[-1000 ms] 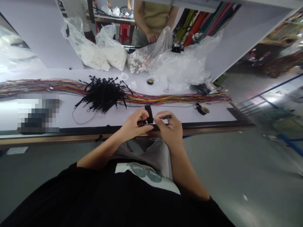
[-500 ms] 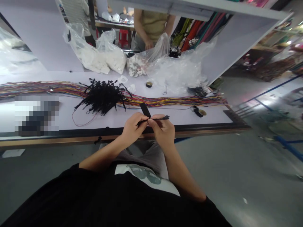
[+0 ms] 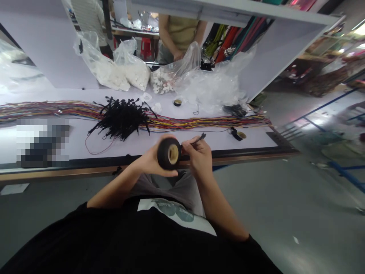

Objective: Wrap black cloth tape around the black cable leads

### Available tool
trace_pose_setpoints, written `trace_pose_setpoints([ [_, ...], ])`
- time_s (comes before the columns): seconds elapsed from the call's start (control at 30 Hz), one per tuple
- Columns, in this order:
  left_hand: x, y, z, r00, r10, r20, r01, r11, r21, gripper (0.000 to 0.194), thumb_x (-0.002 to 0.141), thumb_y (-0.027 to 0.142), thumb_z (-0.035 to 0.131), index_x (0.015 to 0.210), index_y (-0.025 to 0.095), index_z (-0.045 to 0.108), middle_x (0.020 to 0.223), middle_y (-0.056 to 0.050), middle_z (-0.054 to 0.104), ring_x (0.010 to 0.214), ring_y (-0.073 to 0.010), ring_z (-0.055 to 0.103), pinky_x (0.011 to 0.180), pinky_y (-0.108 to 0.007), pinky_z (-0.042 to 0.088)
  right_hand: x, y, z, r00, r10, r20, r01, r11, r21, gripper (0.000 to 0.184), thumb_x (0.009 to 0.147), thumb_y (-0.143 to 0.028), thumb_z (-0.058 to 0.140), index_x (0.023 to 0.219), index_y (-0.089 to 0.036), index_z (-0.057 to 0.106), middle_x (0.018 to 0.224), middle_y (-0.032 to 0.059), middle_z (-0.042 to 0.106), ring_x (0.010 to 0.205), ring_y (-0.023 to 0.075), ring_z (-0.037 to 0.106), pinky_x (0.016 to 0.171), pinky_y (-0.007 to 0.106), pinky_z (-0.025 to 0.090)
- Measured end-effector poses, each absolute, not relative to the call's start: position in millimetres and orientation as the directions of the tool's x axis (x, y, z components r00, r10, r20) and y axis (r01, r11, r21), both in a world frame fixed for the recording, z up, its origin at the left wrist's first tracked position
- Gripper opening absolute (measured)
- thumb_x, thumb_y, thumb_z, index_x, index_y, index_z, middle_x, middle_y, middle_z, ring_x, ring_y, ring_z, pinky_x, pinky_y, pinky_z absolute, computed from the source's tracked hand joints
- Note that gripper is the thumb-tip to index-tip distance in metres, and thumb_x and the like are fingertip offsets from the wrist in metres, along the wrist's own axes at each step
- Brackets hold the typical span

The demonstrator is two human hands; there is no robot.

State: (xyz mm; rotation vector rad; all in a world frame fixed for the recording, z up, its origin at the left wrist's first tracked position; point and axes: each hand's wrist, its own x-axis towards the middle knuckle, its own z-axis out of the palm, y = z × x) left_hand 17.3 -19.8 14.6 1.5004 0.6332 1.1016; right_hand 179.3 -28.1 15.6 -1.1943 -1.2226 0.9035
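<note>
Print on the white patch of the person's black shirt [image 3: 171,211] is too small and blurred to read; the tape roll bears no legible label. Left hand [image 3: 151,161], raised in front of the table [image 3: 142,142] edge, curls its fingers around a black tape roll [image 3: 169,153], core facing the camera. Right hand [image 3: 199,156], just beside the roll, pinches a thin black cable [image 3: 198,139] between thumb and forefinger, its end pointing up and right. Behind, on the table: a pile of black cables [image 3: 122,118] across coloured wires [image 3: 199,121].

Pale patch [image 3: 171,213] on black shirt [image 3: 128,243] carries dark printed lettering, upside down, too blurred to read. No other legible text, labels, numbers.
</note>
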Motion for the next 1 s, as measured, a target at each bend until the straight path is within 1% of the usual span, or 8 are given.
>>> trace_pose_setpoints([
  [0.07, 10.4, -20.8, 17.8, 0.569, 0.738, 0.362, -0.046, -0.411, 0.911, 0.077, 0.031, 0.040, 0.088, 0.099, 0.020, 0.057, 0.102, -0.006, 0.056, 0.094, -0.0215, 0.053, 0.082, -0.034, 0.047, 182.2, -27.4, 17.5, 0.139, 0.964, 0.228, 0.157, 0.206, -0.966, 0.017, 0.070, -0.031, 0.064, 0.063, -0.020, 0.054, 0.055, -0.0047, 0.058, 0.053, 0.0110, 0.055, 0.058, 0.026, 0.046],
  [0.13, 10.4, -19.9, 17.1, 0.595, 0.721, 0.353, 0.045, -0.469, 0.882, 0.067, 0.042, 0.042, 0.084, 0.099, 0.021, 0.056, 0.101, -0.005, 0.054, 0.086, -0.0181, 0.052, 0.074, -0.030, 0.046, 184.3, -28.4, 22.2, 0.097, 0.947, 0.307, 0.242, 0.277, -0.930, 0.014, 0.069, -0.029, 0.066, 0.063, -0.020, 0.056, 0.066, -0.0027, 0.063, 0.064, 0.0127, 0.059, 0.068, 0.030, 0.048],
  [0.27, 27.6, -16.8, 7.6, 0.205, 0.902, 0.381, 0.188, -0.418, 0.889, 0.012, 0.075, 0.026, 0.061, 0.078, 0.020, 0.051, 0.077, 0.001, 0.053, 0.071, -0.0117, 0.048, 0.065, -0.024, 0.039, 183.6, -32.9, 32.2, 0.035, 0.874, 0.484, 0.328, 0.448, -0.832, 0.013, 0.068, -0.024, 0.067, 0.061, -0.021, 0.057, 0.080, -0.0008, 0.062, 0.079, 0.0146, 0.059, 0.077, 0.032, 0.048],
  [0.4, 41.8, -19.6, 2.3, 0.131, 0.902, 0.412, 0.225, -0.432, 0.874, 0.013, 0.077, 0.018, 0.057, 0.065, 0.019, 0.051, 0.067, 0.002, 0.053, 0.067, -0.0114, 0.049, 0.065, -0.025, 0.038, 178.6, -36.7, 30.5, -0.009, 0.916, 0.400, 0.331, 0.381, -0.863, 0.008, 0.076, -0.030, 0.061, 0.075, -0.022, 0.060, 0.069, -0.0026, 0.060, 0.066, 0.0134, 0.058, 0.064, 0.029, 0.049],
  [0.53, 47.0, -26.9, 3.9, 0.090, 0.937, 0.338, 0.100, -0.346, 0.933, 0.010, 0.075, 0.019, 0.059, 0.068, 0.019, 0.052, 0.066, 0.003, 0.053, 0.064, -0.0098, 0.050, 0.064, -0.024, 0.041, 176.6, -36.3, 23.1, 0.019, 0.890, 0.455, 0.429, 0.404, -0.808, 0.010, 0.079, -0.032, 0.058, 0.078, -0.023, 0.061, 0.073, -0.0003, 0.064, 0.069, 0.0154, 0.062, 0.064, 0.030, 0.050],
  [0.63, 47.4, -26.4, 7.1, 0.069, 0.982, 0.177, -0.198, -0.160, 0.967, 0.024, 0.069, 0.026, 0.068, 0.084, 0.021, 0.049, 0.068, 0.005, 0.053, 0.055, -0.0071, 0.049, 0.053, -0.021, 0.041, 177.6, -35.9, 21.1, 0.023, 0.838, 0.545, 0.518, 0.457, -0.724, 0.011, 0.080, -0.032, 0.057, 0.073, -0.023, 0.059, 0.076, 0.0010, 0.066, 0.072, 0.0166, 0.064, 0.067, 0.030, 0.051],
  [0.83, 36.2, -12.8, 8.0, 0.531, 0.847, -0.007, -0.433, 0.278, 0.858, 0.051, 0.060, 0.063, 0.066, 0.079, 0.017, 0.056, 0.062, -0.001, 0.057, 0.045, -0.0076, 0.046, 0.035, -0.020, 0.027, 176.7, -41.6, 19.8, 0.036, 0.892, 0.451, 0.402, 0.400, -0.824, 0.014, 0.078, -0.036, 0.060, 0.073, -0.023, 0.058, 0.076, 0.0002, 0.068, 0.059, 0.0146, 0.064, 0.059, 0.030, 0.051],
  [1.0, 31.5, -15.7, 8.8, 0.393, 0.915, 0.086, -0.474, 0.122, 0.872, 0.052, 0.038, 0.035, 0.087, 0.079, 0.017, 0.061, 0.064, 0.003, 0.056, 0.045, -0.0023, 0.040, 0.039, -0.018, 0.030, 175.2, -29.8, 8.7, 0.193, 0.958, 0.212, 0.116, 0.192, -0.974, 0.025, 0.074, -0.046, 0.063, 0.073, -0.023, 0.053, 0.056, -0.0048, 0.061, 0.049, 0.0156, 0.063, 0.049, 0.028, 0.051],
])
